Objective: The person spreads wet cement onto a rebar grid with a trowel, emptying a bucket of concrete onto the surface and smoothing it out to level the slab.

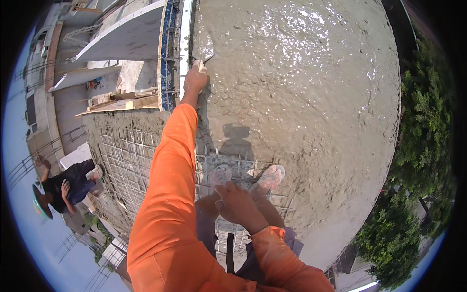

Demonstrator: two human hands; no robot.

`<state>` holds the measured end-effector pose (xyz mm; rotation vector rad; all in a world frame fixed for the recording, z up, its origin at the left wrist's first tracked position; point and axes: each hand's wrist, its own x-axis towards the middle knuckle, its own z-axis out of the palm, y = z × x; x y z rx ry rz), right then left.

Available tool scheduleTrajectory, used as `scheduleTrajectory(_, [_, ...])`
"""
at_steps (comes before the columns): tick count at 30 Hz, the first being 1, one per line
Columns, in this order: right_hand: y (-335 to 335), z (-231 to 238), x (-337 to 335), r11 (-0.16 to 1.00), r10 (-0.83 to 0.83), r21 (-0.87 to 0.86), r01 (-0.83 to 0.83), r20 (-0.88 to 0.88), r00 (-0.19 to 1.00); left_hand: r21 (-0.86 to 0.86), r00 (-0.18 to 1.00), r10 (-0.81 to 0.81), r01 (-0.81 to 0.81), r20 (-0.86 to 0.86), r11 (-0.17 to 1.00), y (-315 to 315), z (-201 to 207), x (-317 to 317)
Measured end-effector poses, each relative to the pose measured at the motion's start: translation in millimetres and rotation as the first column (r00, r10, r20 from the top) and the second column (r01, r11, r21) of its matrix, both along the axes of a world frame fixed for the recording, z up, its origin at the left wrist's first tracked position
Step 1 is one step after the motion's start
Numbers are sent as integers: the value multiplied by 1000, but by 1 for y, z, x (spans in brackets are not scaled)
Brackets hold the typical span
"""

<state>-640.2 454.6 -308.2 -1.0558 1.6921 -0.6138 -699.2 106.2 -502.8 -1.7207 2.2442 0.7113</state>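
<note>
My left hand [195, 77] reaches far forward, its fingers wrapped round the handle of a trowel. The trowel's metal blade [204, 52] lies on the wet grey concrete [292, 87], right beside a long pale straight strip [185, 44] at the slab's left edge. My right hand [238, 207] hangs in front of my knees with its fingers curled in and nothing seen in it. Below it my bare, concrete-smeared feet [269, 179] stand among steel reinforcing bars [206, 163].
Exposed rebar mesh [126, 155] spreads to the left, partly covered with concrete. Beyond it is another person [65, 187] in dark clothes and a wide hat. Wooden boards [129, 102] lie by the blue-edged formwork [169, 63]. Trees [421, 121] stand past the right slab edge.
</note>
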Motion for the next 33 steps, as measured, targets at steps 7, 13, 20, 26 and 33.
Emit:
scheduleTrajectory(7, [-3,2,5,998,22,67,-23,22,1000,108,883,-160,229,-441,967,100,-12,-35])
scheduleTrajectory(13, [18,-31,28,987,-30,157,14,99,995,418,886,-417,463,-202,782,258,31,-56])
scheduleTrajectory(20, [8,-17,24,939,89,301,-168,260,961,99,891,-447,453,-77,886,216,17,1])
scheduleTrajectory(26, [35,-40,49,961,-179,251,115,245,953,80,945,-263,252,195,964,145,44,68])
scheduleTrajectory(33, [96,31,59,623,-782,393,676,295,549,278,843,-367,271,393,921,151,158,124])
